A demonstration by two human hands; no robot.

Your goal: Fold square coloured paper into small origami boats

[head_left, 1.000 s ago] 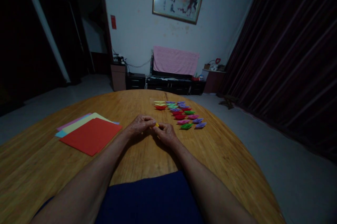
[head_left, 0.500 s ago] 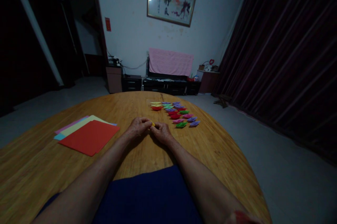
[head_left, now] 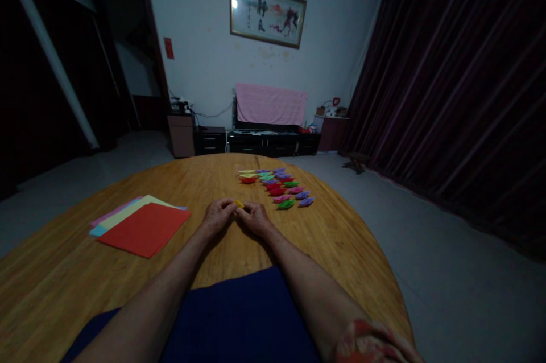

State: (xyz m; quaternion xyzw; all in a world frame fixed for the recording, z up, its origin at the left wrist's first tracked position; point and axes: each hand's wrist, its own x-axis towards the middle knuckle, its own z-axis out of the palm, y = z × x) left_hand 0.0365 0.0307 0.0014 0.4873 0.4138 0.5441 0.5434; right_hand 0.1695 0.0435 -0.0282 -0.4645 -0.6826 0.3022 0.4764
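Fingertips of both my hands meet over a small yellow paper (head_left: 239, 203), pinching it between them just above the table (head_left: 350, 238). My left hand (head_left: 218, 215) closes on its near-left side, knuckles up, while my right hand (head_left: 255, 217) closes on its right side; the two hands touch at the tips. Only a sliver of the yellow piece shows past my fingers (head_left: 231, 207), so its folded shape cannot be told in the dim light.

Beyond my right fingers, a little farther out on the wood, lie rows of small folded papers (head_left: 277, 186) in red, green, purple, pink and yellow, set close together but apart from my hands. Well off to the left of my left fingers rests a stack of flat sheets (head_left: 143, 227), a red one on top with yellow, pink and blue edges showing beneath. Both forearms run back toward me across the tabletop, with dark blue cloth (head_left: 239, 317) between them.
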